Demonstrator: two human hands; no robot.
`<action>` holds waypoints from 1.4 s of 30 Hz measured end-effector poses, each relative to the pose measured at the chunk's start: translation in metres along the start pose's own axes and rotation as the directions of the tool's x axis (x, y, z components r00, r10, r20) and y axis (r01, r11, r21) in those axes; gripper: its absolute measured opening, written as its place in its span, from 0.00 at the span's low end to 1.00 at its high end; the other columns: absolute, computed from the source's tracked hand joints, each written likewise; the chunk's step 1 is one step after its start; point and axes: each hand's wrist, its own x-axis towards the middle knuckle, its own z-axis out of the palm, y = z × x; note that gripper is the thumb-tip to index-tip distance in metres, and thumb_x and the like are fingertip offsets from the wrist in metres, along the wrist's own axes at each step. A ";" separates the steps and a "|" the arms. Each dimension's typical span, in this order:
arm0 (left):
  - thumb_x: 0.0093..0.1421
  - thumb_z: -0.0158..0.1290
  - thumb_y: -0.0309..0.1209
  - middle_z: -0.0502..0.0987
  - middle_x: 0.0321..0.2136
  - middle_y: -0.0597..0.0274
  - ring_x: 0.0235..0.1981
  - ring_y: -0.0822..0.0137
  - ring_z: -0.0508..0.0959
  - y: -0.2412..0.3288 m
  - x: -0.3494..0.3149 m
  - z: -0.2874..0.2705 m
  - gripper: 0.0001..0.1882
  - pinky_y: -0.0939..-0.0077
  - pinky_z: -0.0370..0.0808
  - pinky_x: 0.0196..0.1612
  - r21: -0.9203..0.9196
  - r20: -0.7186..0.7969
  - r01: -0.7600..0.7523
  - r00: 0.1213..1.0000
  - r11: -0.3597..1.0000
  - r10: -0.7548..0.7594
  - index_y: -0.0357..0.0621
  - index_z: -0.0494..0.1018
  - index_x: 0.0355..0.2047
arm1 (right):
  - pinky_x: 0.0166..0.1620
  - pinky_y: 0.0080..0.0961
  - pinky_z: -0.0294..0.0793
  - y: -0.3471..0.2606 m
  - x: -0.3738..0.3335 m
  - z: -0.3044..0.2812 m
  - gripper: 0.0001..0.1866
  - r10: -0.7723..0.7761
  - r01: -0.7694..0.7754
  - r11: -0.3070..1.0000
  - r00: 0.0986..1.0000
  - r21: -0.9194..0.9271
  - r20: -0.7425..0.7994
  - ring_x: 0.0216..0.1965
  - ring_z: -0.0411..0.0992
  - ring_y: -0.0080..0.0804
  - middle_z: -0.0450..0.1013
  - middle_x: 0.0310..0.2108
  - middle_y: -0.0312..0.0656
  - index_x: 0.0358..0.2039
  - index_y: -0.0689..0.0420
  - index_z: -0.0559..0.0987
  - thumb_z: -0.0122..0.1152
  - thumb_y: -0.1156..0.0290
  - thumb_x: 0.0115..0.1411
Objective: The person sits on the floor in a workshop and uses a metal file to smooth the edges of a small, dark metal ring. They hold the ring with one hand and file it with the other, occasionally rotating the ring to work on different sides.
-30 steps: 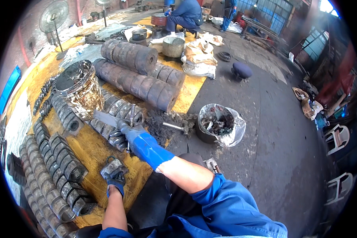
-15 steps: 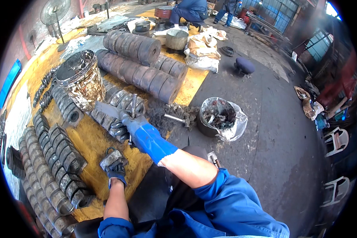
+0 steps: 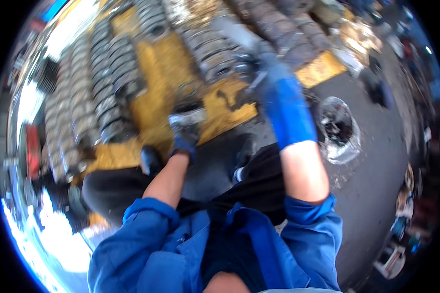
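Note:
A grey and blue glove covers my left hand, which is closed around a dark metal block with a pale worn edge, low over the yellow floor. My right hand, in a long blue glove, is stretched far forward. Its fingers are smeared by motion but look wrapped around a flat, wide grey blade, like a scraper. That blade points up and left, toward a rust-and-white stained bucket cut by the upper edge. Beside the right hand lies a row of dark ring-shaped metal pieces.
Long rows of ribbed metal rings stand at the left. Thick dark cylinders lie at the far side. A plastic-lined bucket with dark scraps stands at the right. My shoes rest at the yellow sheet's near edge.
The view has tilted down and swung left, so the bucket and rings sit higher and farther right. Both hands keep their holds; the right arm is still stretched forward, now blurred.

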 end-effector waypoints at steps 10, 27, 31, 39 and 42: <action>0.66 0.36 0.48 0.69 0.54 0.61 0.55 0.59 0.67 0.020 -0.002 -0.026 0.24 0.65 0.63 0.61 -0.208 0.200 0.064 0.980 0.976 -0.022 0.50 0.65 0.56 | 0.32 0.22 0.76 0.000 -0.016 0.015 0.17 0.005 -0.009 0.989 1.000 -0.147 -0.027 0.29 0.77 0.28 0.78 0.36 0.46 0.49 0.61 0.73 0.52 0.62 0.65; 0.65 0.39 0.57 0.61 0.62 0.55 0.63 0.57 0.60 0.137 0.020 -0.068 0.38 0.60 0.61 0.61 0.320 -0.272 0.033 0.961 0.947 0.058 0.40 0.55 0.63 | 0.29 0.21 0.74 0.033 -0.013 0.033 0.18 0.127 -0.111 0.964 0.991 -0.240 0.051 0.30 0.77 0.30 0.78 0.38 0.48 0.49 0.63 0.72 0.49 0.62 0.67; 0.63 0.45 0.55 0.70 0.54 0.54 0.52 0.56 0.71 0.114 0.070 -0.159 0.35 0.67 0.67 0.55 0.677 -0.425 0.120 0.870 0.726 0.252 0.36 0.64 0.57 | 0.28 0.20 0.76 0.045 -0.002 0.010 0.23 -0.083 0.116 0.985 0.969 -0.129 0.232 0.30 0.77 0.30 0.77 0.39 0.50 0.49 0.66 0.72 0.60 0.61 0.60; 0.61 0.46 0.51 0.76 0.47 0.51 0.51 0.52 0.75 0.105 0.046 -0.108 0.24 0.61 0.71 0.52 0.917 -0.377 0.396 0.834 0.040 0.403 0.47 0.77 0.46 | 0.24 0.11 0.73 0.100 -0.030 0.002 0.20 0.025 0.193 0.791 0.938 -0.581 0.346 0.30 0.75 0.21 0.76 0.33 0.43 0.53 0.61 0.71 0.58 0.67 0.63; 0.54 0.50 0.44 0.79 0.41 0.50 0.46 0.53 0.77 0.116 -0.016 -0.027 0.21 0.65 0.73 0.48 0.680 -0.055 0.102 0.995 -0.726 0.089 0.46 0.79 0.42 | 0.29 0.15 0.74 0.164 -0.018 -0.057 0.18 0.192 0.016 0.894 0.889 -0.448 0.415 0.33 0.76 0.23 0.75 0.33 0.44 0.56 0.58 0.71 0.48 0.70 0.66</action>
